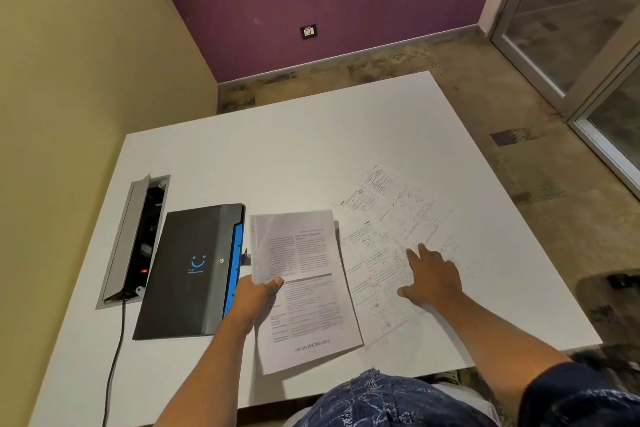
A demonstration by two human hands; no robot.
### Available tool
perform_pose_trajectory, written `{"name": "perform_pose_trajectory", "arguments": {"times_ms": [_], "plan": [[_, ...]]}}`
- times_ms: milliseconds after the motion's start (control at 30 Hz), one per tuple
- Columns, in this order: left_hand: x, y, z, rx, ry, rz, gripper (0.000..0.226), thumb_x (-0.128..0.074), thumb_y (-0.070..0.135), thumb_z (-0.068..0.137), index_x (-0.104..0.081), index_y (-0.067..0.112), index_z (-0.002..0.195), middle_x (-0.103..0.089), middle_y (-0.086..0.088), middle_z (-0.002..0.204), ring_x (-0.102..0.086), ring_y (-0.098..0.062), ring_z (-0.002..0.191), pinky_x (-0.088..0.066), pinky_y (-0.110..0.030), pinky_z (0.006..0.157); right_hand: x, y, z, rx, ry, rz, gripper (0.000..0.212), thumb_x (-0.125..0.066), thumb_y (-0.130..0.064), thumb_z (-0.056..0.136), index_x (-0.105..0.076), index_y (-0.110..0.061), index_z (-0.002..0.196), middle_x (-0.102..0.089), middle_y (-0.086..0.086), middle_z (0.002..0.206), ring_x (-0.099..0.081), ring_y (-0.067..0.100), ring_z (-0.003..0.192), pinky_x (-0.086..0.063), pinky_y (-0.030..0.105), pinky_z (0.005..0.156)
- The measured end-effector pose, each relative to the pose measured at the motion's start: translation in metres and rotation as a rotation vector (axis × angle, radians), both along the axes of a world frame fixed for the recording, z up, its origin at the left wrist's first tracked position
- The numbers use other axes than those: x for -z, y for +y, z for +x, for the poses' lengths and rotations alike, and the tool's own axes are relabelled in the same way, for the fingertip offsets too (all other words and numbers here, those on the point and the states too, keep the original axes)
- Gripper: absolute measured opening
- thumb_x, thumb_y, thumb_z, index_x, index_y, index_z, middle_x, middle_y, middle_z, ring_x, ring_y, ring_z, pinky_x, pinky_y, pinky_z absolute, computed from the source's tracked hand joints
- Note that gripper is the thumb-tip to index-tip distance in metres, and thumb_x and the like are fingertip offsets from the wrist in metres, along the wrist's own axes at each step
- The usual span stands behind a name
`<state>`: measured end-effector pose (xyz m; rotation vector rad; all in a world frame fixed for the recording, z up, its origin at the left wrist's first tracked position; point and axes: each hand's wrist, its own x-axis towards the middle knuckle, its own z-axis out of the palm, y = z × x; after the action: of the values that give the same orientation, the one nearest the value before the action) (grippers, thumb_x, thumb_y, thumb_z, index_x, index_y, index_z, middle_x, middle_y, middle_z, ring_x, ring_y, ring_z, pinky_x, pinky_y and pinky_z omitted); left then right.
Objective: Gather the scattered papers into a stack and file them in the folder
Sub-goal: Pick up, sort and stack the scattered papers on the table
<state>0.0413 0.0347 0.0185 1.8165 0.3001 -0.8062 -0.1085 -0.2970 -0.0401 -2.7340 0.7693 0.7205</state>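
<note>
White loose sheets (391, 239) lie fanned on the table (242, 163) directly under the right hand (433, 274), fingers spread flat on them, while the left hand (254, 295) pinches a gathered sheaf (298, 253) just beside the closed black folder (187, 274).

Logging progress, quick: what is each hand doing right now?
Left hand: closed, holding a printed sheet.
Right hand: open, flat on the scattered papers.
</note>
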Motion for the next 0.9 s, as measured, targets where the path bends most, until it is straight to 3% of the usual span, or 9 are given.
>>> {"name": "perform_pose_trajectory", "arguments": {"times_ms": [133, 300, 467, 667, 767, 900], "plan": [[0.002, 0.0, 0.0, -0.005, 0.017, -0.028, 0.026, -0.069, 0.006, 0.094, -0.061, 0.008, 0.118, -0.07, -0.015, 0.111, -0.07, -0.032, 0.098, -0.059, -0.041, 0.077, -0.005, 0.013, 0.011, 0.066, -0.052, -0.052, 0.088, -0.069, -0.065, 0.079, -0.037, -0.019, 0.147, -0.046, 0.008, 0.143, -0.051, 0.028, 0.127, -0.046, 0.041, 0.1], [0.004, -0.003, 0.004, 0.006, 0.034, 0.002, 0.025, -0.073, 0.009, 0.093, -0.063, 0.012, 0.116, -0.072, -0.015, 0.111, -0.069, -0.036, 0.104, -0.056, -0.056, 0.097, 0.003, 0.03, 0.014, 0.233, -0.104, -0.009, 0.105, -0.081, -0.065, 0.069, -0.031, -0.012, 0.145, -0.049, 0.013, 0.134, -0.054, 0.03, 0.121, -0.052, 0.041, 0.096], [0.004, -0.002, 0.007, -0.004, 0.048, 0.014, 0.029, -0.073, 0.01, 0.092, -0.061, 0.012, 0.118, -0.071, -0.015, 0.114, -0.07, -0.037, 0.105, -0.056, -0.058, 0.097, 0.005, 0.041, 0.022, 0.338, -0.132, 0.061, 0.079, -0.089, -0.041, 0.071, -0.043, -0.01, 0.128, -0.054, 0.015, 0.121, -0.061, 0.032, 0.11, -0.056, 0.039, 0.088], [0.004, -0.005, 0.009, -0.014, 0.052, -0.013, 0.027, -0.07, 0.007, 0.094, -0.06, 0.009, 0.119, -0.07, -0.016, 0.114, -0.07, -0.034, 0.101, -0.059, -0.043, 0.081, 0.007, 0.046, 0.028, 0.279, -0.145, -0.019, 0.05, -0.073, -0.025, 0.081, -0.048, -0.012, 0.123, -0.066, 0.008, 0.108, -0.065, 0.026, 0.098, -0.053, 0.036, 0.084], [0.004, -0.007, 0.011, -0.019, 0.056, -0.015, 0.027, -0.07, 0.007, 0.094, -0.06, 0.008, 0.12, -0.071, -0.016, 0.113, -0.071, -0.034, 0.1, -0.061, -0.04, 0.077, 0.008, 0.031, 0.036, 0.35, -0.192, 0.141, 0.042, -0.074, -0.033, 0.083, -0.057, -0.02, 0.119, -0.071, 0.004, 0.106, -0.067, 0.026, 0.097, -0.053, 0.035, 0.084], [0.003, -0.009, 0.012, -0.029, 0.065, -0.016, 0.025, -0.071, 0.011, 0.094, -0.061, 0.013, 0.117, -0.073, -0.014, 0.111, -0.072, -0.035, 0.099, -0.061, -0.042, 0.076, -0.001, 0.001, 0.044, 0.511, -0.462, 0.548, 0.017, -0.075, -0.031, 0.089, -0.071, -0.016, 0.085, -0.07, 0.001, 0.077, -0.067, 0.023, 0.071, -0.042, 0.024, 0.055]]}}
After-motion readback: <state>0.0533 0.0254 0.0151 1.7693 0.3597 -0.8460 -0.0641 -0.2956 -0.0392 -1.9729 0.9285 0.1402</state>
